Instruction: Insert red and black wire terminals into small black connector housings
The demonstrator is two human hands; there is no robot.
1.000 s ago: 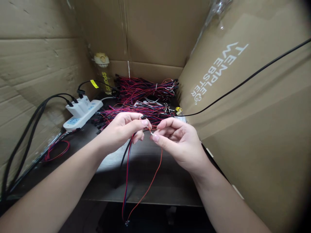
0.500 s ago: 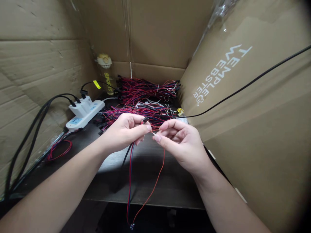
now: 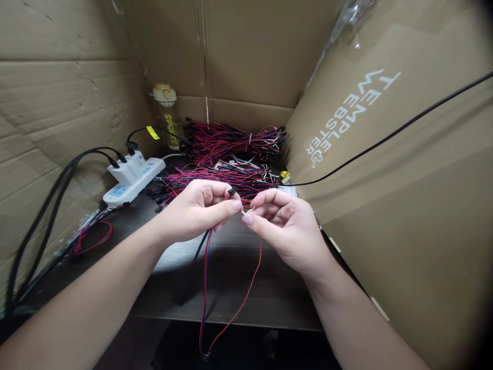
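My left hand is closed in a pinch on a wire harness, with a small black connector poking out above the thumb. Red and blue wires hang from below that hand past the table's front edge. Facing it, my right hand pinches a small white piece between thumb and forefinger, right by the left fingertips. An orange wire drops from under the right hand and meets the other wires at a small dark end. What exactly the white piece is cannot be made out.
Bundles of red, blue and black wires lie at the back of the dark table. A white power strip with plugs stands left, a bottle behind it. Cardboard walls enclose three sides; a black cable crosses the right.
Both hands stay almost in place, their fingertips slightly closer together. The hanging wires have swung a little. The view has shifted slightly.
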